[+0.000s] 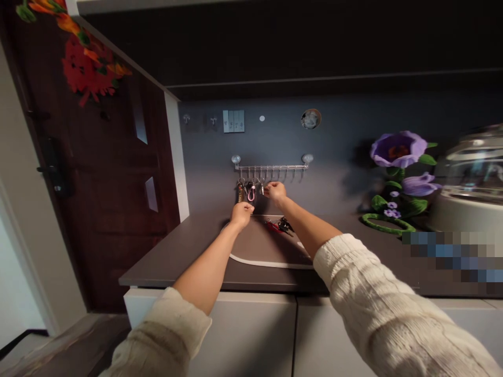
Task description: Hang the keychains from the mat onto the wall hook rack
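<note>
A metal hook rail [271,167] is stuck to the grey wall above a dark counter [165,256]. Several key bunches [250,190] hang from its left hooks. My right hand [275,191] is raised to the rail, fingers pinched on a small key just right of the hanging bunches. My left hand [242,213] hovers lower, in a loose fist; what it holds, if anything, is hidden. More keys with a red tag [280,225] lie on a brown mat with a white rim [267,262] below my hands.
A dark wooden door [98,173] with a red flower decoration [88,68] stands at the left. Purple fabric flowers [398,173] and a glass-lidded pot [471,178] sit at the right. White cabinet fronts [255,335] run below the counter.
</note>
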{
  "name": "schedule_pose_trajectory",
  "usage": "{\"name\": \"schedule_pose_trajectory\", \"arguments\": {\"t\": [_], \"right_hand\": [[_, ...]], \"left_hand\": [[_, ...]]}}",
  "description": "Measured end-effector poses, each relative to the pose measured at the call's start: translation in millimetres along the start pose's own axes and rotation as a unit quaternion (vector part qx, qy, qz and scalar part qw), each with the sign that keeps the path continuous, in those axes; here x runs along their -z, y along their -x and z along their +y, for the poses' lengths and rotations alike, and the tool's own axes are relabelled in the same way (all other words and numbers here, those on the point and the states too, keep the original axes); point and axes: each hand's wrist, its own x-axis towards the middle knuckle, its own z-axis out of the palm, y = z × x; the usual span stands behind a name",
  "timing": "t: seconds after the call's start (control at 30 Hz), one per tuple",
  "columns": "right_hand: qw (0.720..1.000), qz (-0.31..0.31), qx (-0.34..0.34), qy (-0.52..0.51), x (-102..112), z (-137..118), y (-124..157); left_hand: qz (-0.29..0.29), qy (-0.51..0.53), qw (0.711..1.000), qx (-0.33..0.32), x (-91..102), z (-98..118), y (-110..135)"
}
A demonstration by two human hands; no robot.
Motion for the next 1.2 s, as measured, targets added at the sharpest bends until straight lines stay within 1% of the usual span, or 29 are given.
{"name": "schedule_pose_trajectory", "arguments": {"t": [0.17, 0.33, 0.53, 0.63, 0.7, 0.77, 0.9, 0.97, 1.03, 1.1, 1.2], "right_hand": [[1.000, -0.009, -0.010, -0.002, 10, -9, 16], [0.999, -0.052, 0.007, 0.006, 21, -11, 34], [0.990, -0.092, 0.057, 0.094, 36, 2, 52], [0.976, -0.107, 0.093, 0.165, 43, 13, 59], [0.960, -0.114, 0.121, 0.228, 48, 21, 62], [0.933, -0.121, 0.150, 0.304, 52, 26, 65], [0.855, -0.154, 0.217, 0.445, 57, 33, 66], [0.815, -0.170, 0.250, 0.495, 59, 35, 65], [0.780, -0.176, 0.274, 0.535, 60, 38, 63], [0.757, -0.171, 0.282, 0.564, 60, 39, 62], [0.740, -0.167, 0.274, 0.591, 59, 41, 62]], "left_hand": [[-0.008, -0.004, 1.000, -0.014, -0.6, -1, 1], [-0.018, -0.028, 0.999, -0.029, -0.6, 0, 3], [-0.041, -0.074, 0.995, -0.054, -2.8, -2, 5], [-0.051, -0.099, 0.991, -0.073, -3.8, -2, 5], [-0.056, -0.120, 0.987, -0.087, -3.9, -2, 6], [-0.063, -0.146, 0.982, -0.101, -3.8, -1, 8], [-0.074, -0.191, 0.971, -0.121, -4.0, -2, 10], [-0.080, -0.212, 0.965, -0.129, -4.5, -4, 10], [-0.087, -0.231, 0.959, -0.137, -5.2, -5, 10], [-0.090, -0.248, 0.954, -0.142, -5.7, -6, 10], [-0.096, -0.270, 0.947, -0.142, -5.7, -5, 11]]}}
